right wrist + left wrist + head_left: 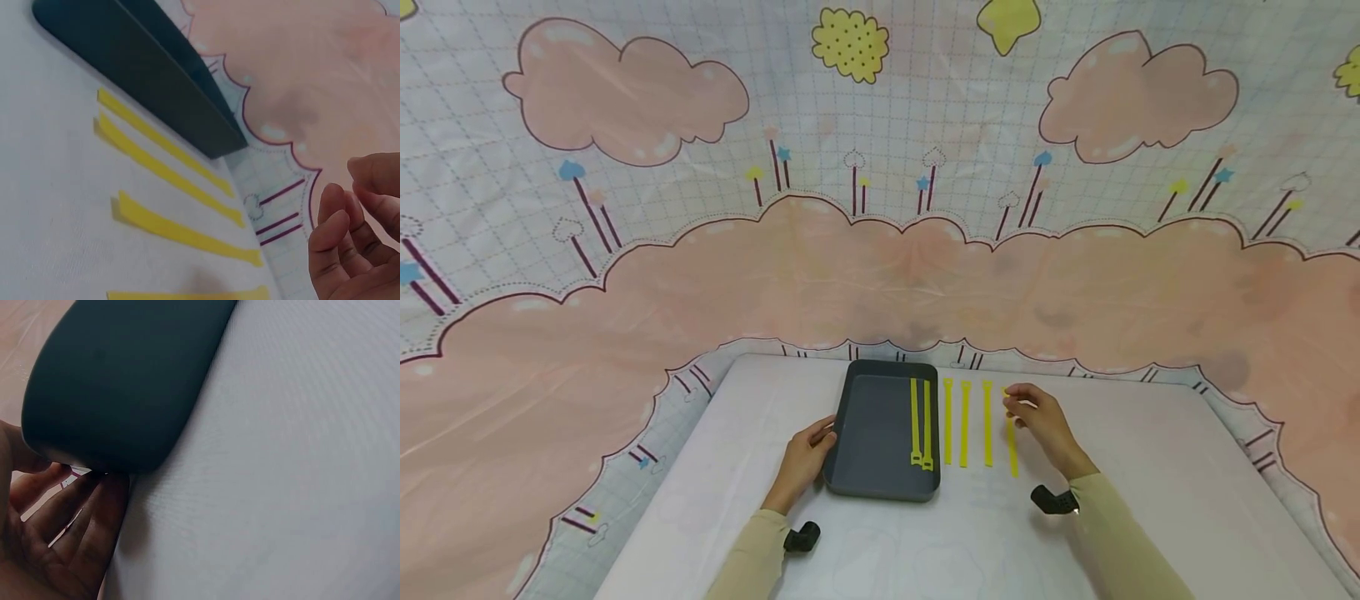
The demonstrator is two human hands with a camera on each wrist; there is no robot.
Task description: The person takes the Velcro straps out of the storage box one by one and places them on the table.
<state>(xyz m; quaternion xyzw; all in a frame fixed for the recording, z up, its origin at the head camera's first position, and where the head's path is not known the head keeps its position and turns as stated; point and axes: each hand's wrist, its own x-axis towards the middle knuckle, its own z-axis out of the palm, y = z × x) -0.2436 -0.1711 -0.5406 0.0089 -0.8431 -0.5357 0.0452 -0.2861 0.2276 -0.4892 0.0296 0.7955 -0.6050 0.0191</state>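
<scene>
My left hand [805, 460] holds the left side of a dark grey rectangular tray [872, 450]; in the left wrist view its thumb is at the rim and its fingertips meet the lower edge. Two yellow cable straps [915, 425] with slotted ends lie lengthwise at the right inside the tray. Right of the tray, several more yellow straps [965, 425] lie side by side on the table. My right hand [1041, 421] hovers over the outermost strap [1012, 454] and partly hides it. In the right wrist view its fingers are loosely bent, with nothing visible between them.
A white-covered table [880, 550] carries everything. Behind it rises a cloth backdrop [880, 275] with pink clouds and stars, meeting the table's far edge just past the tray. Black devices [1054, 500] sit on both wrists.
</scene>
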